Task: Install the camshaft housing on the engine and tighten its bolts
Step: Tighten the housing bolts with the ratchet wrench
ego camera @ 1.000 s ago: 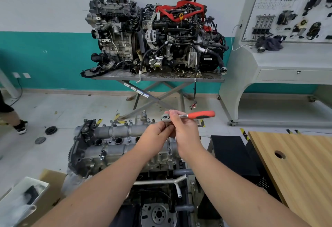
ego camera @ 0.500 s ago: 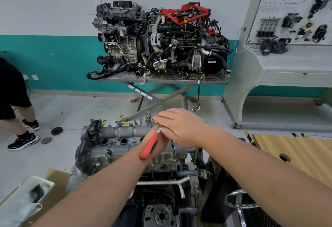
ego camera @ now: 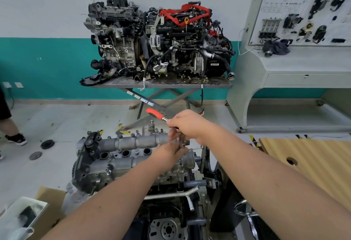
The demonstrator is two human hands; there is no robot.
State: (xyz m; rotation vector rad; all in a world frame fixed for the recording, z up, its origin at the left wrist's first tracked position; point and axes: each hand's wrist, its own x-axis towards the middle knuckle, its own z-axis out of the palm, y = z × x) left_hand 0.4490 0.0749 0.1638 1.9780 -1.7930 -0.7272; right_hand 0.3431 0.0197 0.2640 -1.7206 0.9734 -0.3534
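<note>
Head view, looking down past both forearms: the camshaft housing (ego camera: 131, 152) sits on top of the engine (ego camera: 133, 171) on its stand, its long axis running left to right across the scene, with a row of spark plug wells along its middle. Both hands meet over the housing's right end. The right hand (ego camera: 187, 125) is curled round the head of a ratchet (ego camera: 161, 116), whose red handle sticks out to the far left, away from the person. Below it the left hand (ego camera: 168, 151) pinches the slim extension shaft that drops from the ratchet head; the shaft's lower end is hidden behind the fingers, so I cannot tell whether the socket is seated on a bolt (ego camera: 180, 161).

What matters for the next move, as I judge it, is that the shaft stands close to upright over the housing's right end while the handle lies roughly level. The right hand is the one placed to swing that handle, and the left is placed to steady the shaft. Several more bolts show along the far edge towards the left, well apart from the hands.
</note>
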